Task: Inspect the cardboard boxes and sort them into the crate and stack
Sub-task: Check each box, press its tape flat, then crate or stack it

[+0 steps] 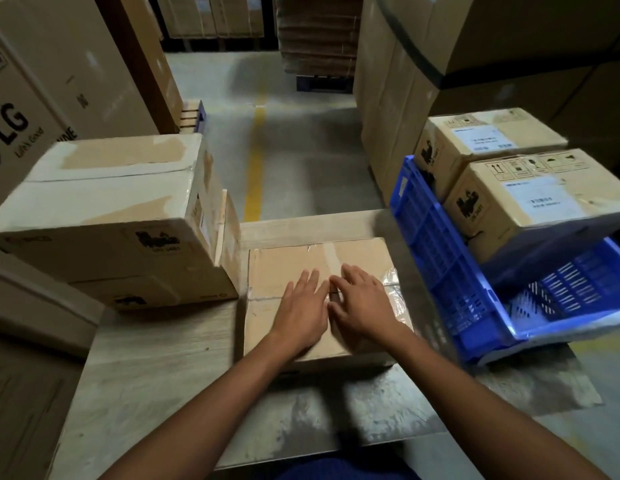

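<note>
The taped brown cardboard box [284,265], touched beneath flat, empty fingers [306,280], is judged stiff and best gripped by its sides.

Matt cardboard box [322,299] with glossy tape; perforated plastic crate [440,258].

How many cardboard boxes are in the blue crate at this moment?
2: a far box at the back of the blue crate and a near box just in front of it. Any beneath them would be hidden.
</note>
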The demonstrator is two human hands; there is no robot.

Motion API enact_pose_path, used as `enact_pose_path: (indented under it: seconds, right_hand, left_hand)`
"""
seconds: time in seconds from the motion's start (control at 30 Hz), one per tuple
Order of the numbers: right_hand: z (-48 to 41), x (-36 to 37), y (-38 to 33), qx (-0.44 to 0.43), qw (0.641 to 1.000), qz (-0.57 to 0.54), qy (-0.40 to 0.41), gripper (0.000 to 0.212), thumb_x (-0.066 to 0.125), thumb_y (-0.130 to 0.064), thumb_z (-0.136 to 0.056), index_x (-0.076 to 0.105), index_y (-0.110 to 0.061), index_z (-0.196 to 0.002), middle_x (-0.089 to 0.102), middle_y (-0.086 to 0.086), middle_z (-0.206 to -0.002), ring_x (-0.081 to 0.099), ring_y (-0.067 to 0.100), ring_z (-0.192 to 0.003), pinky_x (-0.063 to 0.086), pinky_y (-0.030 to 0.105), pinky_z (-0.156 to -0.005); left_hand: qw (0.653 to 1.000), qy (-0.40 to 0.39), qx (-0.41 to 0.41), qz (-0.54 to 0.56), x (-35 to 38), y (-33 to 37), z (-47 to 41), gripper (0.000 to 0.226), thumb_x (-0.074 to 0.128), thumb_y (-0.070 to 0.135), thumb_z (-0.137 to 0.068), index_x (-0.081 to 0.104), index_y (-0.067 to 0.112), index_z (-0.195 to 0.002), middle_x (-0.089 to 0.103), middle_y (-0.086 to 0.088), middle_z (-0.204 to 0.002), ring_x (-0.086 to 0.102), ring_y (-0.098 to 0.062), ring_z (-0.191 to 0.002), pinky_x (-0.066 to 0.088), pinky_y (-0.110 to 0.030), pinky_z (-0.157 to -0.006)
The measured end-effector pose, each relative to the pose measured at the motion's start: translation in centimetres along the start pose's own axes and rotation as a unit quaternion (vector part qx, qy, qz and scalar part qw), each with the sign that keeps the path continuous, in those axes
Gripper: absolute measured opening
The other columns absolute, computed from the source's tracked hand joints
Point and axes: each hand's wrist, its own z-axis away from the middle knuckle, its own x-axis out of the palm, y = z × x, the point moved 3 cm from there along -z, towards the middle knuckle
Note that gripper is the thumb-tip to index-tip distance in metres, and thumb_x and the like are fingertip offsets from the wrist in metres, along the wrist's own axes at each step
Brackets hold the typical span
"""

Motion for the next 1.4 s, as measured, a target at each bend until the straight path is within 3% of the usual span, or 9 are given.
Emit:
enact_pose_path:
  seconds: [0.17, 0.37, 0.47, 0.67, 0.93, 1.07, 1.2, 1.3, 1.4]
  right_hand:
    - [3.0, 3.6, -0.8, 0.031, 0.998, 0.011, 0.051, 0.061, 0.029, -0.048, -0.096, 0.051, -0.019, -0.145, 0.039, 0.013, -0.157, 0.035, 0.031, -0.146, 0.03, 0.05, -0.116]
    - [2.9, 3.2, -0.6, 0.019, 1.0, 0.018, 0.006, 0.069, 0.012, -0.052, -0.098, 0.037, -0.021, -0.154, 0.024, 0.011, -0.164, 0.021, 0.029, -0.152, 0.02, 0.048, -0.12]
    - [3.3, 2.1, -0.5, 0.015, 1.0, 0.02, -0.001, 0.054, 0.03, -0.049, -0.1, 0.049, -0.024, -0.145, 0.032, 0.008, -0.161, 0.026, 0.028, -0.149, 0.026, 0.046, -0.117]
    - [7.5, 1.7, -1.3, 0.023, 0.993, -0.018, 0.117, 0.013, 0.065, -0.027, -0.085, 0.074, -0.017, -0.087, 0.064, 0.005, -0.104, 0.06, 0.03, -0.092, 0.047, 0.037, -0.068]
    - [9.4, 2.7, -1.0, -0.008, 0.984, -0.06, 0.168, 0.019, 0.059, -0.028, -0.09, 0.071, -0.017, -0.099, 0.065, 0.003, -0.105, 0.061, 0.026, -0.093, 0.048, 0.035, -0.074]
    - [10.1, 1.3, 0.7, 0.053, 0.981, -0.057, 0.179, 0.012, 0.07, -0.024, -0.082, 0.069, -0.014, -0.09, 0.064, 0.006, -0.103, 0.061, 0.028, -0.094, 0.05, 0.038, -0.078]
    - [10.9, 1.9, 2.5, 0.083, 0.982, -0.037, 0.167, 0.028, 0.066, -0.021, -0.087, 0.068, -0.01, -0.112, 0.062, 0.011, -0.126, 0.059, 0.029, -0.116, 0.05, 0.041, -0.096]
    - [10.8, 2.2, 2.8, 0.076, 0.984, -0.022, 0.159, 0.03, 0.056, -0.03, -0.092, 0.065, -0.013, -0.116, 0.061, 0.007, -0.13, 0.056, 0.025, -0.121, 0.047, 0.041, -0.1]
    - [9.3, 1.3, 3.2, 0.088, 0.987, 0.033, 0.13, 0.023, 0.053, -0.038, -0.09, 0.06, -0.018, -0.099, 0.058, 0.0, -0.108, 0.053, 0.021, -0.098, 0.045, 0.038, -0.079]
  left_hand:
    - [0.999, 0.036, -0.015, -0.029, 2.4, 0.3, 2.3, 0.059, 0.012, 0.035, -0.101, 0.017, 0.022, -0.158, 0.008, -0.002, -0.166, 0.003, -0.021, -0.153, 0.006, -0.042, -0.123]
    - [0.999, 0.026, -0.005, -0.029, 2.2, 0.4, 2.1, 0.054, 0.024, 0.034, -0.106, 0.016, 0.023, -0.158, 0.007, -0.001, -0.166, 0.002, -0.021, -0.153, 0.008, -0.043, -0.124]
    - [0.999, 0.051, 0.014, -0.007, 1.4, 0.7, 2.6, 0.047, 0.036, 0.031, -0.103, 0.042, 0.019, -0.149, 0.029, -0.004, -0.161, 0.021, -0.027, -0.15, 0.022, -0.042, -0.12]
    - [0.982, 0.16, 0.09, 0.045, 1.7, 2.5, 7.4, 0.016, 0.063, 0.02, -0.085, 0.071, 0.014, -0.098, 0.065, -0.006, -0.105, 0.057, -0.026, -0.096, 0.049, -0.036, -0.075]
    - [0.984, 0.152, 0.087, 0.03, 2.0, 3.1, 7.2, 0.01, 0.07, 0.017, -0.081, 0.072, 0.013, -0.09, 0.063, -0.006, -0.095, 0.058, -0.027, -0.089, 0.051, -0.037, -0.071]
    - [0.985, 0.113, 0.117, 0.056, 2.5, 4.6, 5.5, 0.025, 0.061, 0.02, -0.087, 0.07, 0.013, -0.11, 0.063, -0.011, -0.127, 0.055, -0.033, -0.12, 0.05, -0.044, -0.098]
    - [0.99, 0.053, 0.119, 0.045, 3.5, 7.3, 4.5, 0.054, 0.031, 0.031, -0.092, 0.056, 0.013, -0.136, 0.047, -0.011, -0.15, 0.04, -0.032, -0.14, 0.031, -0.049, -0.116]
    - [0.99, 0.075, 0.12, 0.026, 3.5, 7.2, 4.1, 0.055, 0.028, 0.033, -0.088, 0.061, 0.016, -0.129, 0.056, -0.008, -0.141, 0.05, -0.029, -0.132, 0.04, -0.048, -0.109]
    - [0.984, 0.094, 0.148, 0.021, 2.7, 6.9, 2.8, 0.044, 0.034, 0.031, -0.083, 0.067, 0.018, -0.109, 0.065, -0.004, -0.118, 0.058, -0.028, -0.111, 0.047, -0.042, -0.093]
